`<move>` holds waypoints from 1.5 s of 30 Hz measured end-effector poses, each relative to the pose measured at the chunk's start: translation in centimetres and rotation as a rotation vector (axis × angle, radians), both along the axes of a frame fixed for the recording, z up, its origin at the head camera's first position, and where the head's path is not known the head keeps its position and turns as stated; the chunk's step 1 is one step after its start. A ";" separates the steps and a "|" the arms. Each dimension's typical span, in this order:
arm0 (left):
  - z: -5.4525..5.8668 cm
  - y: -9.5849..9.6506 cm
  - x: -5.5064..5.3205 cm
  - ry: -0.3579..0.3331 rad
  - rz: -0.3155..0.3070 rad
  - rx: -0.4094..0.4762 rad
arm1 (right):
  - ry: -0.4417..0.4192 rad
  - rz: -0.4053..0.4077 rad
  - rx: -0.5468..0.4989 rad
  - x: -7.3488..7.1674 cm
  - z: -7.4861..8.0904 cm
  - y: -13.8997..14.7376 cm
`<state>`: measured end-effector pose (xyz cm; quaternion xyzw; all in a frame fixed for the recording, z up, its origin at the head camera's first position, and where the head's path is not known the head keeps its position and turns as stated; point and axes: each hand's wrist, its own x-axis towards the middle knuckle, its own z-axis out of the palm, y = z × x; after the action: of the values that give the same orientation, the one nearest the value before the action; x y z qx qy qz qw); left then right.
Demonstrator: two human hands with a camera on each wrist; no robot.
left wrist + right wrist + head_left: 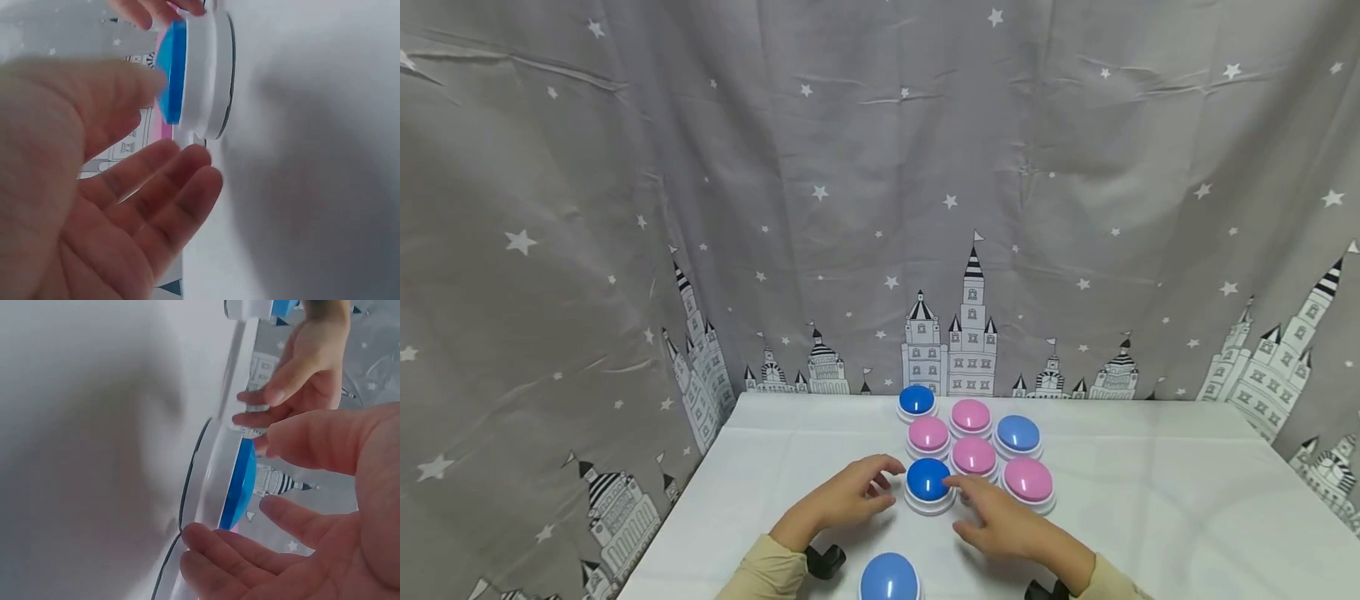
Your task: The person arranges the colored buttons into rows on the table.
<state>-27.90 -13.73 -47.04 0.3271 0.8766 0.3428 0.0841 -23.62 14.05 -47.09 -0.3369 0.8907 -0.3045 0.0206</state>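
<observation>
A dark blue dome push button [928, 479] on a white round base stands on the white table, at the near end of a cluster of buttons. To its left is my left hand [853, 493], fingers loosely bent and holding nothing. My right hand [1006, 518] reaches in from the right, its fingertips at or very near the button's right side. In the left wrist view, the thumb overlaps the edge of the blue dome [178, 75]; contact cannot be told. The right wrist view has the right fingers [219, 550] spread beside the white base [212, 481].
Pink buttons [973, 456] and blue buttons [1018, 432] crowd together behind and to the right of it. A lighter blue button [889, 577] stands alone at the front edge of view. Behind the table [1150, 500] hangs a grey curtain [850, 250] with stars and castles.
</observation>
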 end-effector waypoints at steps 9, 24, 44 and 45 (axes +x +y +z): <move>-2.0 1.3 -1.8 0.036 0.019 0.028 | -0.042 -0.032 -0.014 -1.8 -0.7 -0.7; -1.4 0.7 -1.6 0.091 -0.013 0.010 | -0.065 -0.006 -0.094 -1.1 -0.2 -1.3; -0.3 -5.2 1.7 -0.008 -0.020 0.031 | -0.104 0.305 -0.022 -0.2 0.0 -4.3; -0.3 -5.2 1.8 -0.003 -0.025 0.032 | -0.112 0.308 -0.014 -0.1 0.0 -4.3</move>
<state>-26.10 -18.97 -47.36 0.3389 0.8667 0.3563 0.0844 -23.77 9.72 -47.05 -0.4519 0.8239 -0.3224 0.1143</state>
